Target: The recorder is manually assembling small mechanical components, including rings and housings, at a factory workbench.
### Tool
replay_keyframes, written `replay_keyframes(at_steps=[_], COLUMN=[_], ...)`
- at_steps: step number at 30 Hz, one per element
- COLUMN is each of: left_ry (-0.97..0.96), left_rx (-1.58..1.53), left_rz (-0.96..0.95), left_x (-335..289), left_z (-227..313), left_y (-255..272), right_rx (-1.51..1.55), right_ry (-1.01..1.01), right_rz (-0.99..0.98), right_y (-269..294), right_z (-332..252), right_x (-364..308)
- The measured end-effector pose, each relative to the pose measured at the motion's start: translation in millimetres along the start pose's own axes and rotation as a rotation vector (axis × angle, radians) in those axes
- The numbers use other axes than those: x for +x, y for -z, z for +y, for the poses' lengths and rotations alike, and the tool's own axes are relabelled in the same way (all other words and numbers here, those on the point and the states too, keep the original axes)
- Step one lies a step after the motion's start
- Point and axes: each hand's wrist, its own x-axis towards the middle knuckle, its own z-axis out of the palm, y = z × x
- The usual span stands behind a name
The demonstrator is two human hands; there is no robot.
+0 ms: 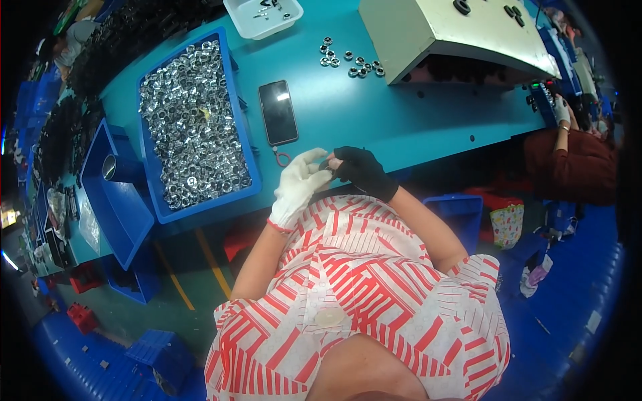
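Note:
My left hand (297, 185), in a white glove, meets my right hand (364, 172), in a black glove, at the front edge of the teal table. Between their fingertips is a small dark ring-shaped part (330, 164), mostly covered by the fingers. Both hands are closed around it. Just beyond my left hand lie a small red loop (282, 158) and a black smartphone (278, 112). To the left stands a blue tray (257, 183) filled with shiny metal rings (194, 127). Several loose metal rings (352, 71) are spread on the far part of the table.
A white tray (242, 32) holds a few small parts at the back. A cream metal box (401, 40) stands at the far right, dark rings on top. An angled blue bin (127, 227) is at the left. Another person's gloved hand (562, 110) shows at the right.

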Motion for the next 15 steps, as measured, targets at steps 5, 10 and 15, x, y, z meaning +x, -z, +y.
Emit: replay_keyframes(at_steps=[5, 10, 15], left_ry=[-0.072, -0.037, -0.029], left_rx=[-0.244, -0.190, -0.266], left_rz=[0.049, 0.068, 0.014], left_x=[4.6, 1.7, 4.4], left_z=[-10.8, -9.2, -11.4], left_y=[1.6, -1.1, 4.2], right_rx=[0.344, 0.392, 0.317], right_ry=[-0.091, -0.062, -0.089], right_rz=[0.117, 0.114, -0.001], right_y=[-7.8, -6.3, -2.9], right_z=[13.5, 9.2, 0.0], right_x=[0.2, 1.0, -0.6])
